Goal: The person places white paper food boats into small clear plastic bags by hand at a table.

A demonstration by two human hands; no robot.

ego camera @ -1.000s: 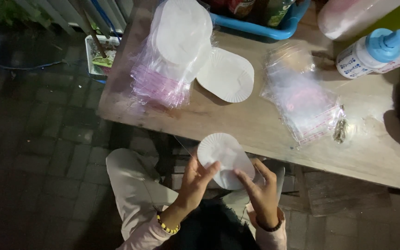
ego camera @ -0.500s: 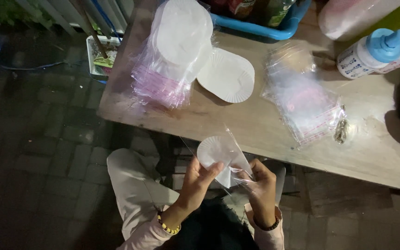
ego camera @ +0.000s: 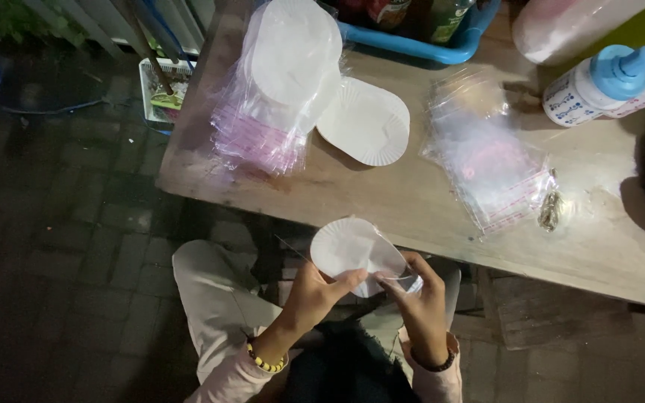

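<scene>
Since the earlier frames, the white paper plate (ego camera: 346,246) had slid further into the clear plastic bag (ego camera: 393,270), and the two hands had drawn closer together under it. The left hand (ego camera: 313,292) gripped the plate's lower edge, its fingers (ego camera: 349,277) pinched on the paper and the film. The right hand (ego camera: 419,298) held the bag's right side, fingers curled narrowly around the plastic. Plate and bag sat in front of the person's lap, just below the near edge of the table (ego camera: 412,201) and clear of it. A beaded bracelet (ego camera: 264,361) ringed the left wrist and a dark band (ego camera: 436,364) the right.

On the table, to the right, lay a pile of empty clear bags (ego camera: 490,160) with pink strips along their edges, and a small dark object, too blurred to identify, just beside it. Further back on the left stood a stack of bagged plates (ego camera: 281,82), with one bare plate (ego camera: 367,123) leaning against it. At the far right lay a white bottle with a blue cap (ego camera: 610,78), on its side. A blue tray (ego camera: 434,46) holding bottles stood at the far edge. Beyond the table's left end, a small white crate (ego camera: 162,93) rested on the brick floor.
</scene>
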